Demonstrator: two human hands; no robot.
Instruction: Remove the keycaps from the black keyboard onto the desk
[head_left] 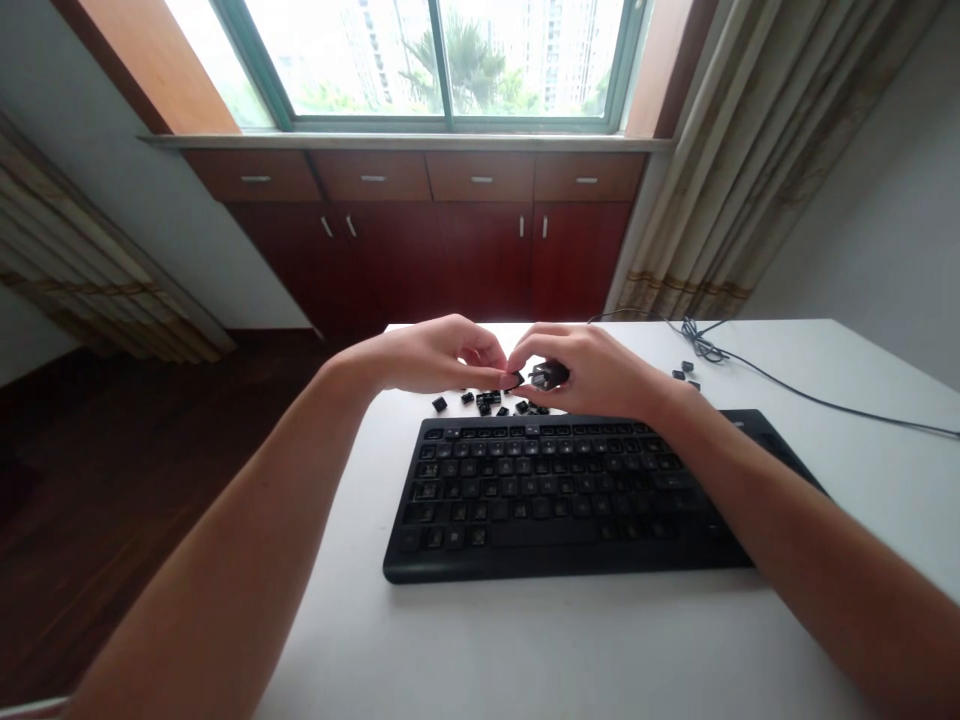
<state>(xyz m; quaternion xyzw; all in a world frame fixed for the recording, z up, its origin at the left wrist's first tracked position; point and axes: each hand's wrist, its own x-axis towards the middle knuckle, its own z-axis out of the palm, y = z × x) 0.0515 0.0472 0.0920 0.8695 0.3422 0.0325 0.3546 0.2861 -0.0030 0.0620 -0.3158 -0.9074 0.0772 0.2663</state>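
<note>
Beyond the far edge of a black keyboard [525, 500], my two hands meet at the fingertips. My left hand [442, 355] is closed in a pinch on a small black keycap [515, 381]. The thumb and forefinger of my right hand [592, 368] reach toward that keycap and seem to touch it. Tucked in my right hand is a dark tool with thin prongs, which looks like a keycap puller [551, 375]. Loose black keycaps [489, 398] lie under and beside the hands. Several key positions on the keyboard are bare, and my right forearm covers its right part.
The white table [495, 640] carries the keyboard. More loose keycaps [679, 375] lie beside my right wrist. A black cable [795, 393] is bunched at the back and runs off to the right. Red-brown cabinets [442, 250] stand under the window past the table.
</note>
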